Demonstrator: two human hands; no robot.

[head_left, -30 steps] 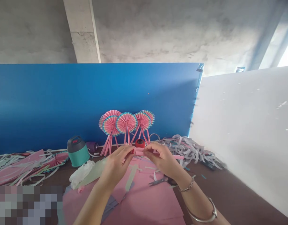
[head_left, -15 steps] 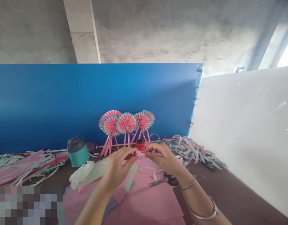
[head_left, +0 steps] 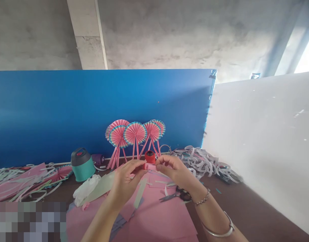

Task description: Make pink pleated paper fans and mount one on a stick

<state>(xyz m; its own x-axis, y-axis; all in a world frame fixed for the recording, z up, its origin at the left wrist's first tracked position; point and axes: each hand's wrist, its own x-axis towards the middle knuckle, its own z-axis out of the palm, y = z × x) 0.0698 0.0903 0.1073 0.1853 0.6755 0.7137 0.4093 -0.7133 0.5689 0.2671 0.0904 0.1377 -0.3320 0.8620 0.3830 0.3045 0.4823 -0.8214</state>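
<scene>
Pink paper piece [head_left: 151, 166] sits in the gap between your two hands, held just above the work surface; whether it is rolled or folded is too small to tell. Your left hand [head_left: 128, 174] pinches its left end between thumb and fingertips, and your right hand [head_left: 176, 170] pinches the other end the same way – both hands closed on it, fingertips near each other.

Just beyond your fingertips stands a red object [head_left: 149, 156] with a dark top, and farther past your hands the pleated pink fans [head_left: 135, 133] stand on pink legs before the blue panel [head_left: 56, 111]. Below your right hand, open scissors [head_left: 169, 197] lie on the pink sheets [head_left: 159, 218], which spread beneath both hands. Left of your left hand rests crumpled white plastic [head_left: 86, 189] – beyond it, a teal container [head_left: 83, 169]. A heap of pale paper strips [head_left: 198, 161] lies past your right hand, to its right.
</scene>
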